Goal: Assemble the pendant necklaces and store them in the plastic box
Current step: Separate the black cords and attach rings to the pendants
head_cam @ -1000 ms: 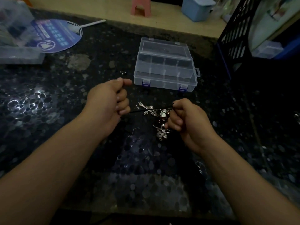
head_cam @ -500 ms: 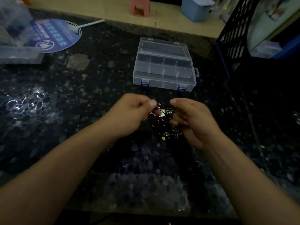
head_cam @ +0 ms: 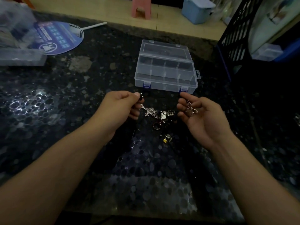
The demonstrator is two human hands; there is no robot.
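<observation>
The left hand (head_cam: 121,106) is curled, and its thumb and forefinger pinch a small dark bead end (head_cam: 141,96) of a black cord that is hard to follow against the dark table (head_cam: 48,98). The right hand (head_cam: 199,117) is turned palm up with bent fingers, and it holds a small silver pendant (head_cam: 191,108) between thumb and fingers.

Between the 2 hands, on the table, lies a loose pile of charms: a silver cross pendant (head_cam: 148,111) just beside the left fingers, a small square piece (head_cam: 163,114), a ring (head_cam: 156,126) and a yellow bead (head_cam: 165,141) nearer to the person.

The clear plastic box (head_cam: 165,73) stands closed just behind the hands, its 2 blue latches toward the person. Its compartments look empty, as far as the clear lid shows.

Farther left lie a round blue fan (head_cam: 61,38) and another clear container (head_cam: 19,56). A dark crate (head_cam: 235,34) stands at the right edge. A pink stool (head_cam: 141,7) and a blue bin (head_cam: 196,10) are on the floor beyond.
</observation>
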